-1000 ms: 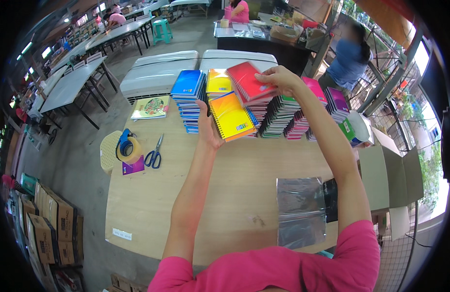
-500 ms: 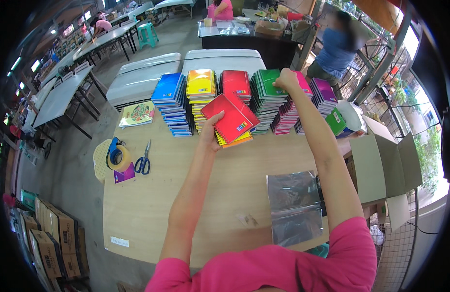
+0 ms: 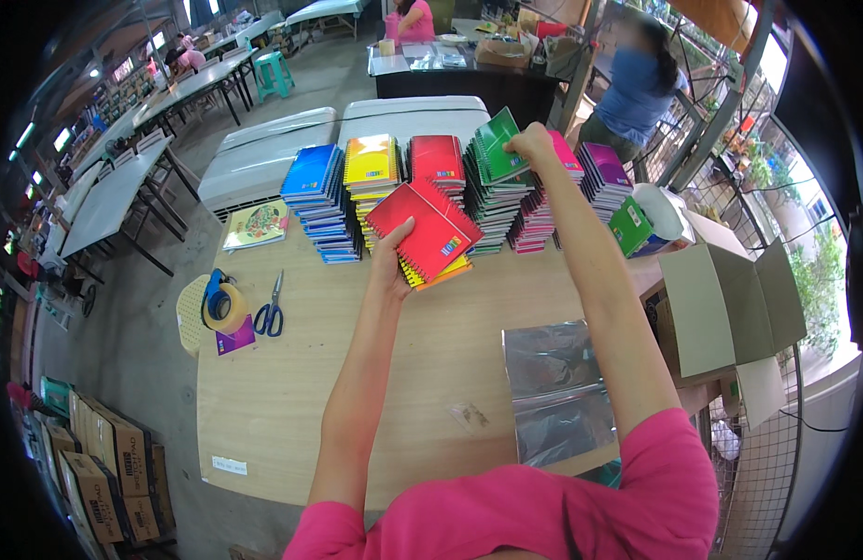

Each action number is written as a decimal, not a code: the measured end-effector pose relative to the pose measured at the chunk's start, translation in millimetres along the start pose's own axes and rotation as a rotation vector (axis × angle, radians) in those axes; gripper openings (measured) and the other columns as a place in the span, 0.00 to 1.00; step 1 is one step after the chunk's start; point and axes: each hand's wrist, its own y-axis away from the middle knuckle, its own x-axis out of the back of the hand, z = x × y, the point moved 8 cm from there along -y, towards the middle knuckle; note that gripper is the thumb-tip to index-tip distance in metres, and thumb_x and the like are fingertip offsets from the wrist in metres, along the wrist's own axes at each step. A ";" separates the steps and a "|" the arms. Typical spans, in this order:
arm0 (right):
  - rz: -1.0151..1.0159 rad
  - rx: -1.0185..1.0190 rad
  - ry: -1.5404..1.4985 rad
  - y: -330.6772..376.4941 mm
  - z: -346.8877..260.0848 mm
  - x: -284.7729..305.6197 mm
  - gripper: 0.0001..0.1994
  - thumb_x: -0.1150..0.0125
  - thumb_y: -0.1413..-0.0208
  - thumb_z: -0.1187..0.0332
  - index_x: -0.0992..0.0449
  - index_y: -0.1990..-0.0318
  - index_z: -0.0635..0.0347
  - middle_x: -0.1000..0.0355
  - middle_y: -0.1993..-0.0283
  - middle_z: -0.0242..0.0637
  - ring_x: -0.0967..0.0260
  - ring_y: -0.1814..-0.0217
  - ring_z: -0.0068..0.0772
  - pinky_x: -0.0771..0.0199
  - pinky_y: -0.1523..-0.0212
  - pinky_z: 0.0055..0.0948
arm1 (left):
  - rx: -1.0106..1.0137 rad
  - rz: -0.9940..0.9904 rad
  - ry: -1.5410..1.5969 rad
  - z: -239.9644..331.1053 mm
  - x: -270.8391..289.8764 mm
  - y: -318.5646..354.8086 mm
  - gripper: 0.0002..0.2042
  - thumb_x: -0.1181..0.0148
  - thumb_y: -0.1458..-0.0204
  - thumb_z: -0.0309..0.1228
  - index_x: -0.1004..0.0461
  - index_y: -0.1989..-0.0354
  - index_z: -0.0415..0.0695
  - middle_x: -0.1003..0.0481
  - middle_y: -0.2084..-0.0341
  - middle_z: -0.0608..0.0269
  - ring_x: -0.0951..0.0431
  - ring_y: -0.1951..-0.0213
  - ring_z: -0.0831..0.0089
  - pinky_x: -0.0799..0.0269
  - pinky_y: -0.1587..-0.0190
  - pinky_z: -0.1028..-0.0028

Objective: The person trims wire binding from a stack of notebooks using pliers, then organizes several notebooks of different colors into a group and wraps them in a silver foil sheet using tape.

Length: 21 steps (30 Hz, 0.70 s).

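Observation:
My left hand (image 3: 392, 264) is closed round a small fanned bundle of spiral notebooks, with red notebooks (image 3: 431, 233) on top and a yellow one (image 3: 444, 276) showing beneath. At the green stack (image 3: 487, 210), my right hand (image 3: 532, 147) grips the edge of a green notebook (image 3: 498, 149), which tilts up off the pile. In the same row stand a blue stack (image 3: 315, 196), a yellow stack (image 3: 371, 161), a red stack (image 3: 437, 159), a pink stack (image 3: 568, 154) and a purple stack (image 3: 607, 168). My right forearm partly covers the pink stack.
Scissors (image 3: 273, 313) and tape rolls (image 3: 228, 306) lie at the table's left. Clear plastic bags (image 3: 557, 392) rest near the front right. An open carton (image 3: 721, 308) stands at the right. A person in blue (image 3: 632, 93) is beyond the stacks.
The green notebook has been lifted and tipped up from its stack by my right hand. My left hand still holds its bundle, slightly further left in view.

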 end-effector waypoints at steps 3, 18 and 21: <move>-0.351 0.007 -0.610 31.7 -14.7 1.0 0.19 0.23 0.58 0.66 0.20 0.64 0.73 0.22 0.69 0.47 0.22 0.67 0.37 0.23 0.68 0.36 | -0.026 -0.032 0.055 3.1 0.2 11.5 0.22 0.39 0.42 0.35 0.35 0.42 0.38 0.25 0.49 0.50 0.21 0.50 0.60 0.22 0.48 0.59; 0.234 0.619 0.292 61.2 58.3 40.5 0.21 0.34 0.49 0.64 0.23 0.48 0.62 0.24 0.52 0.49 0.26 0.47 0.49 0.28 0.46 0.40 | 0.166 -0.027 0.035 -59.7 -13.7 11.5 0.17 0.43 0.42 0.33 0.30 0.49 0.36 0.23 0.56 0.54 0.21 0.55 0.64 0.22 0.50 0.61; 0.387 0.607 -0.003 71.6 62.8 79.0 0.12 0.41 0.45 0.71 0.20 0.54 0.63 0.22 0.59 0.50 0.23 0.58 0.49 0.25 0.56 0.39 | 0.189 -0.001 0.009 -65.9 -11.7 11.4 0.16 0.44 0.42 0.33 0.29 0.49 0.37 0.23 0.57 0.55 0.20 0.56 0.65 0.22 0.50 0.62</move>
